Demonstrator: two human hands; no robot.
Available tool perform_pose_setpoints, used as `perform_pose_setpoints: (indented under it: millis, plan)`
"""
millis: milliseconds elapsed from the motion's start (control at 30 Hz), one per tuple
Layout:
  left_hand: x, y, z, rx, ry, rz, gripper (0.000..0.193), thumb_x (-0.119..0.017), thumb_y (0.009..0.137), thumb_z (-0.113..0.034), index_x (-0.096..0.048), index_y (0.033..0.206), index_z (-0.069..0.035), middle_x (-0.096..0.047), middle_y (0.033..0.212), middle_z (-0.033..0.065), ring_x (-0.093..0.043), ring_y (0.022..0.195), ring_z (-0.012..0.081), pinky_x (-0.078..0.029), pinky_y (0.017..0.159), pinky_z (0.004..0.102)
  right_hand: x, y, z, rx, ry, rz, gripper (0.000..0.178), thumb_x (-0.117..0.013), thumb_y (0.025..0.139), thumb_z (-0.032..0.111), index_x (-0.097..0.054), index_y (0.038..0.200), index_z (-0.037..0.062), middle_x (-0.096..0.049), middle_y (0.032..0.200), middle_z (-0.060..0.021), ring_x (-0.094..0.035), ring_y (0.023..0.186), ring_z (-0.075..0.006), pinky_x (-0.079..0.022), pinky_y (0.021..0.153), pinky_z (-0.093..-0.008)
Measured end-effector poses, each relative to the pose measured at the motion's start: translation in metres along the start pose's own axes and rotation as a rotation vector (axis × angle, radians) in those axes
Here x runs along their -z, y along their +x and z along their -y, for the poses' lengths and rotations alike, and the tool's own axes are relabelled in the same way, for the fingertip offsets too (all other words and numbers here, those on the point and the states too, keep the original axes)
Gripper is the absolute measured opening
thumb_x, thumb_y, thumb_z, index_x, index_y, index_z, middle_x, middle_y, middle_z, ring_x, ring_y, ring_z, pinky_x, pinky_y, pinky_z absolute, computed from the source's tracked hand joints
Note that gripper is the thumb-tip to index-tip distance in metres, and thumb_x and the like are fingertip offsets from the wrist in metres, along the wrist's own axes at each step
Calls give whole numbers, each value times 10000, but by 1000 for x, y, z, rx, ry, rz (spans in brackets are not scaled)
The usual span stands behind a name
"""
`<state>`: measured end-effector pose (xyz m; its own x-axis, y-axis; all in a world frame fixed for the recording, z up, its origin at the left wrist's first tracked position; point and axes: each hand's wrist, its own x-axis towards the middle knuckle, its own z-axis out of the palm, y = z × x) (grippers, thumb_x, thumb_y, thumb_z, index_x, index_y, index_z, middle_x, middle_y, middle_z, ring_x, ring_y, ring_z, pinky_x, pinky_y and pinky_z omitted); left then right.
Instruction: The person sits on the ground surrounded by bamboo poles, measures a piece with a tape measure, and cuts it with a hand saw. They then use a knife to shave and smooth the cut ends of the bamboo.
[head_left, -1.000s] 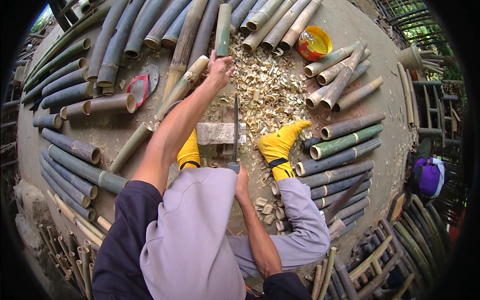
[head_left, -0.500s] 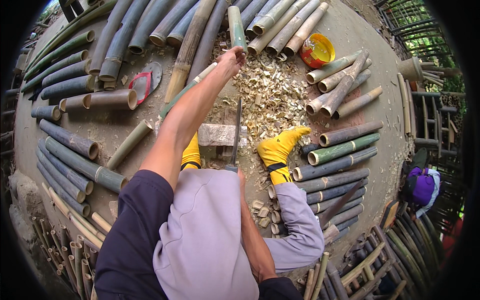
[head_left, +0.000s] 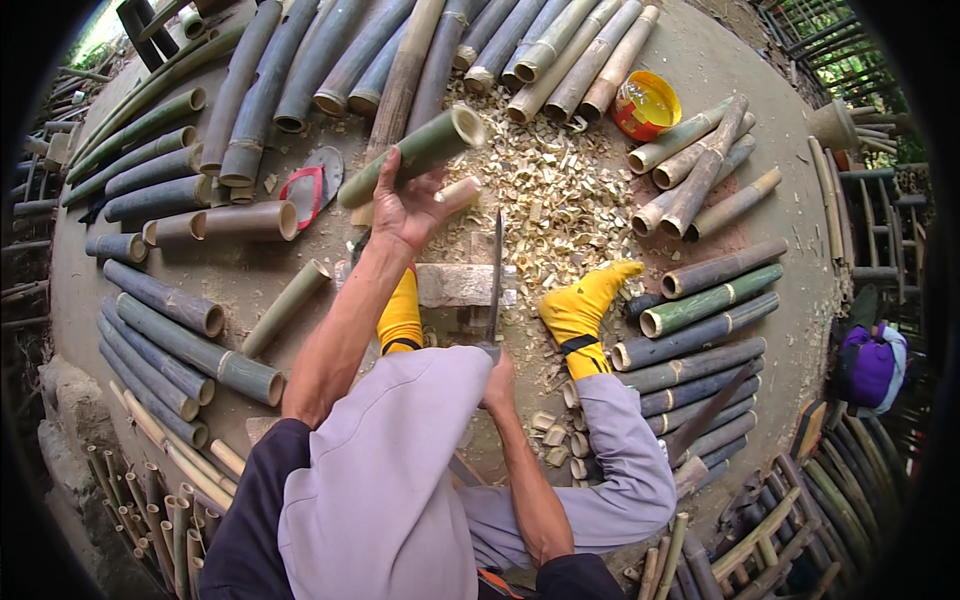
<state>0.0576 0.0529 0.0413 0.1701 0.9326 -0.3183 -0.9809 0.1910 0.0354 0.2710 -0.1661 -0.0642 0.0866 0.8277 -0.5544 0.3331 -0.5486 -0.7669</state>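
Observation:
A short green bamboo tube is tilted above the ground, its hollow end pointing up to the right. My left hand grips it from below, thumb up against its side and palm showing. A pale, narrow piece shows beside the fingers; whether the hand holds it too I cannot tell. Near my lap my right hand is closed round the handle of a long knife, whose dark blade points away from me. Behind the blade is a worn wooden block, between my yellow-covered feet.
Wood chips cover the ground ahead. Bamboo tubes lie in rows on both sides and at the back. A red and yellow tub stands far right, a red-strapped slipper far left. Another blade rests on the right-hand tubes.
My left hand has come back toward me with the green tube, turning it from lengthwise to slanting crosswise. The knife stays in my right hand. The whole view has shifted slightly.

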Motion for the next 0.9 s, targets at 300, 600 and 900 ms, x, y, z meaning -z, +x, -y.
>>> perform_pose_setpoints:
  millis: [300,600,900]
  plan:
    - [8,-48,-19,-427,1010,-415,312,-718,776,-92,-586,1058,-74,-623,966,51,-586,930,209,-482,847,389,3,-14,26,13,-19,-75,360,-759,743,261,-594,953,19,-656,800,-159,-643,716,-293,-500,672,-399]
    - [110,-84,-143,-352,2337,-949,719,-735,679,-292,-469,1257,44,-544,1164,272,-529,1107,407,-443,947,459,4,-18,49,-44,45,-26,338,-756,759,238,-566,901,-3,-634,752,-121,-645,719,-247,-500,665,-392]
    - [134,-63,-118,-440,1536,-902,559,-684,752,-357,-581,1141,32,-665,988,191,-631,928,314,-493,854,397,-8,-10,20,48,-38,-114,354,-781,741,232,-588,932,5,-649,782,-138,-627,709,-263,-495,683,-383]
